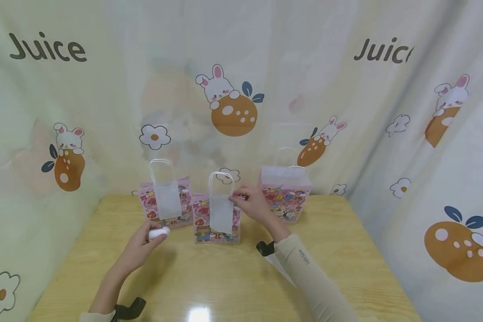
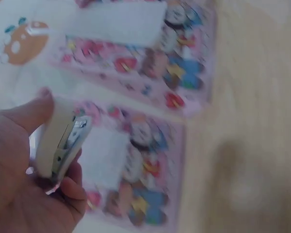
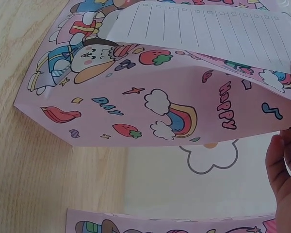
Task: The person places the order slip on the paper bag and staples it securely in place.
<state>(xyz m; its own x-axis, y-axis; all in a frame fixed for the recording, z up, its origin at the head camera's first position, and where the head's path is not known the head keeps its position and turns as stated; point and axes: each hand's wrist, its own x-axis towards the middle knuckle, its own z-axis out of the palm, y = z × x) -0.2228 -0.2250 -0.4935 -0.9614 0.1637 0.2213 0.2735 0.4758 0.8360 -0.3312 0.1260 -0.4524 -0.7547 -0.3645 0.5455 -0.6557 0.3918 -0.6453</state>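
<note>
My left hand holds a small white stapler between thumb and fingers, just in front of the left gift bag. The stapler's metal jaw side faces the bags in the left wrist view. My right hand pinches the top right corner of the middle pink paper gift bag. A lined white paper slip lies against that bag's front, its top near my right fingertips. The left bag has a similar white slip on its front. Part of the right hand is cut off in the right wrist view.
A third pink gift bag with white handles stands upright at the back right, behind my right hand. The bags stand on a wooden table near a printed curtain. Black wrist mounts are on both arms.
</note>
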